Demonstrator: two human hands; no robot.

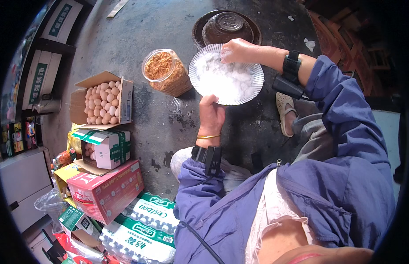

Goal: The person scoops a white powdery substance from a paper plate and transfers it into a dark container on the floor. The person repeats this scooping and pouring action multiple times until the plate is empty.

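A round, fluted-rim plate [259,82] carries a heap of loose white granules [221,77], partly washed out by glare. My left hand [212,112] grips the near rim, with its thumb on top. Over the far right part of the plate, my right hand [239,51] is curled with its fingertips down at the granules. White grains cling to those fingers; whether they pinch any is hidden. Left of the plate stands a clear plastic jar [168,74] without a lid, full of an orange-brown crumbly mass. Behind the plate, a dark glazed vessel [229,29] sits in a dark round basin [198,31].
On the left, an open carton [126,99] of eggs stands by a second egg carton [120,147], which rests on a red box [108,189]. Shrink-wrapped bottle packs [141,231] lie nearer me. A shoe-clad foot [285,114] is at right on the dark floor [151,132].
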